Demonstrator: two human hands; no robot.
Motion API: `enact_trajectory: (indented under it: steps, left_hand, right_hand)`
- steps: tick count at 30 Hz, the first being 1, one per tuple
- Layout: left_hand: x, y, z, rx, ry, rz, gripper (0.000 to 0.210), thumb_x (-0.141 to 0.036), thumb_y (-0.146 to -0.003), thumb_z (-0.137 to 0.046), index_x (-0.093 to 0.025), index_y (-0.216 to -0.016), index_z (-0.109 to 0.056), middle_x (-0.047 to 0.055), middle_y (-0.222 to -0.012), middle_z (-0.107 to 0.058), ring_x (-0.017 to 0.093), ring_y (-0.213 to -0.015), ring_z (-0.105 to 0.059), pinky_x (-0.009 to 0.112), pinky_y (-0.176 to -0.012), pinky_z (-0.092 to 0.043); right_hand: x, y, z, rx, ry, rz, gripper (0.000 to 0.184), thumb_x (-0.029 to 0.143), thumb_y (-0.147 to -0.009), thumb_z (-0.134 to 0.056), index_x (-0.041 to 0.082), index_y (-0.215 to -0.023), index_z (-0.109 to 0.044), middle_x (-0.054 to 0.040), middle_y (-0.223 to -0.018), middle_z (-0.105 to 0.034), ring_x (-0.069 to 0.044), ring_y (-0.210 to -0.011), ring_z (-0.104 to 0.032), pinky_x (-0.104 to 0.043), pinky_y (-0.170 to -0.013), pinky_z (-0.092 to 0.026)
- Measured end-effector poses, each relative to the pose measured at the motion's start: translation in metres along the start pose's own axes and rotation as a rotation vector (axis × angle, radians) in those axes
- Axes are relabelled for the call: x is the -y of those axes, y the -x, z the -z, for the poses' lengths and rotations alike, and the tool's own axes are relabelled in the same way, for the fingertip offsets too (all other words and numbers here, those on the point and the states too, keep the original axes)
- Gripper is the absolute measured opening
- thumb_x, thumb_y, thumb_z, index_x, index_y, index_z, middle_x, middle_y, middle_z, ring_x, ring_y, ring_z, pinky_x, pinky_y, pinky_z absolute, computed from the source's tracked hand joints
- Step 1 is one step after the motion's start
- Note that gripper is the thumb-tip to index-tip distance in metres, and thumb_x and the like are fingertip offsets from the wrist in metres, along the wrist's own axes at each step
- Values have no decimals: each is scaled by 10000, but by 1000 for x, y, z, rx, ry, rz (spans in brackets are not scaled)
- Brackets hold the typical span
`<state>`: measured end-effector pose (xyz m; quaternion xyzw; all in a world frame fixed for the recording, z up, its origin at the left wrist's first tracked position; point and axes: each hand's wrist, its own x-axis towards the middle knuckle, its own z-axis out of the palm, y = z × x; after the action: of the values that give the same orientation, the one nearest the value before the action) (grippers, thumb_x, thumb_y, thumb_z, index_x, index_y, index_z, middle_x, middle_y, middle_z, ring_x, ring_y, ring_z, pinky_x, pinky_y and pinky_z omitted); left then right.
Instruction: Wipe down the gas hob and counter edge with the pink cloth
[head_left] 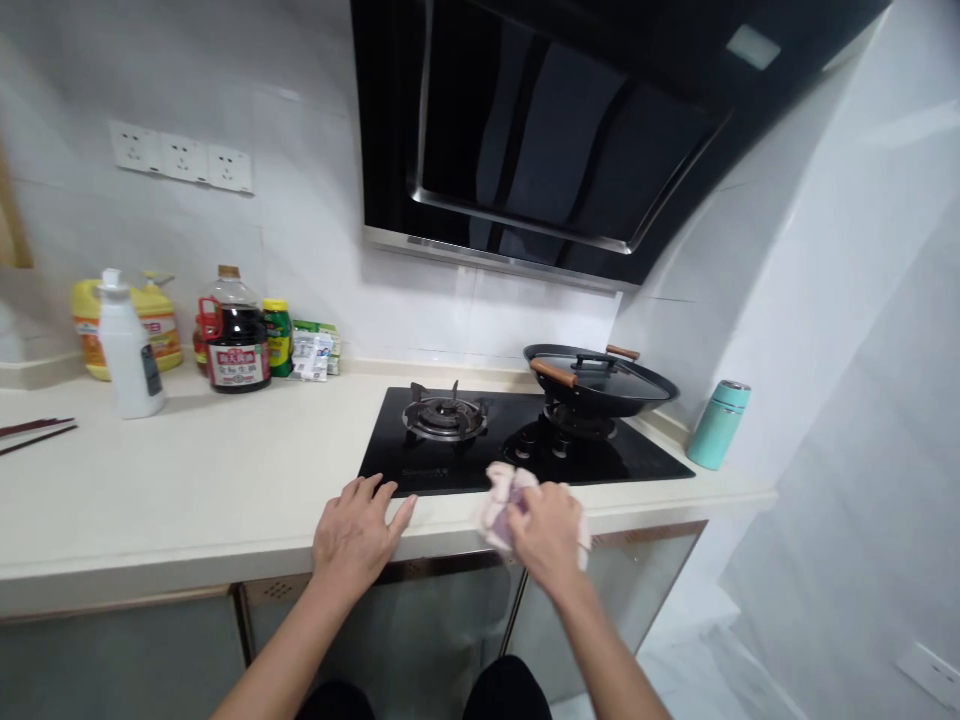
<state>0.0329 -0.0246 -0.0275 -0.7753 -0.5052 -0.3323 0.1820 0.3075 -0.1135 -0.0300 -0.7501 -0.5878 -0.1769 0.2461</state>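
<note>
Work with the cloth (496,515) looks under way, though we cannot tell how much wiping is done or left. We find the cloth crumpled, pale pink and purple, slightly blurred, bunched under the curled right hand (550,530) at the desk's (225,470) front edge beside the hob (450,468); the left hand (356,535) lies spread, holding nothing.

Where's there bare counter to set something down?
The widest free patch is the pale counter between the white bottle, left hand and stove. It's crowded at the back around the dark bottle, under the wok, and in front of the stove, where the right hand holds a cloth.
</note>
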Motion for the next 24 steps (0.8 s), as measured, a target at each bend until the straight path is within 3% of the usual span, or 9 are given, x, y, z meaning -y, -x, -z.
enact_trajectory:
  steps: [2,4,7,10,13,18,21,24]
  left_hand:
    - [4,1,-3,-9,-11,-31,509,-500,-1021,-394,-181,-1191,-752,145,-1321,-711,341,-1243,-615,469,-936,-512]
    - [7,1,-5,-16,-23,-65,515,-488,-1018,-385,-176,-1200,-751,148,-1321,-715,348,-1241,-620,476,-934,-521]
    - [12,1,-7,-26,-45,-89,510,-467,-1016,-365,-190,-1197,-753,138,-1330,-716,344,-1246,-625,478,-938,-527]
    - [14,0,-9,-34,-61,-77,524,-471,-1019,-345,-192,-1195,-752,129,-1344,-711,338,-1265,-620,468,-941,-527]
    - [12,0,-9,-31,-56,-79,538,-480,-1020,-337,-187,-1207,-748,134,-1344,-710,340,-1271,-618,462,-940,-528]
    - [9,1,-6,-17,-49,-82,560,-475,-1028,-328,-155,-1222,-745,154,-1352,-701,365,-1282,-608,493,-949,-527]
    - [8,2,-6,-25,-47,-75,544,-467,-1028,-339,-162,-1218,-748,147,-1352,-704,362,-1276,-615,492,-952,-525]
    - [7,2,-6,-36,-43,-70,527,-466,-1024,-359,-170,-1207,-755,141,-1350,-706,360,-1271,-619,486,-952,-524]
  right_hand:
    - [44,8,-7,-24,-100,123,281,513,-943,-566,265,-1025,-671,-126,-1048,-582,-339,-1026,-488,-565,-969,-376]
    - [68,13,-14,-80,-178,238,313,559,-922,-602,285,-1059,-664,-110,-1100,-583,-331,-1041,-473,-591,-1039,-328]
    - [64,12,-23,-129,-229,382,385,593,-915,-610,299,-1160,-653,-88,-1129,-583,-312,-1050,-463,-562,-1067,-312]
    - [27,7,-26,-149,-199,400,415,585,-923,-588,265,-1172,-677,-92,-1063,-590,-297,-1011,-459,-515,-1019,-336]
    - [-27,-2,-22,-160,-124,296,364,503,-948,-538,229,-1124,-701,-100,-1027,-602,-287,-1003,-465,-479,-997,-331]
    - [-131,-23,4,-8,43,-54,335,416,-1003,-440,230,-1130,-688,-86,-1092,-644,-253,-1067,-522,-408,-976,-340]
    - [-188,-36,23,-4,89,-220,378,384,-1017,-394,210,-1213,-667,-102,-1132,-668,-270,-1099,-561,-463,-1017,-333]
    - [-223,-43,35,-16,137,-394,390,361,-997,-404,178,-1205,-678,-138,-1101,-688,-316,-1078,-591,-557,-1019,-328]
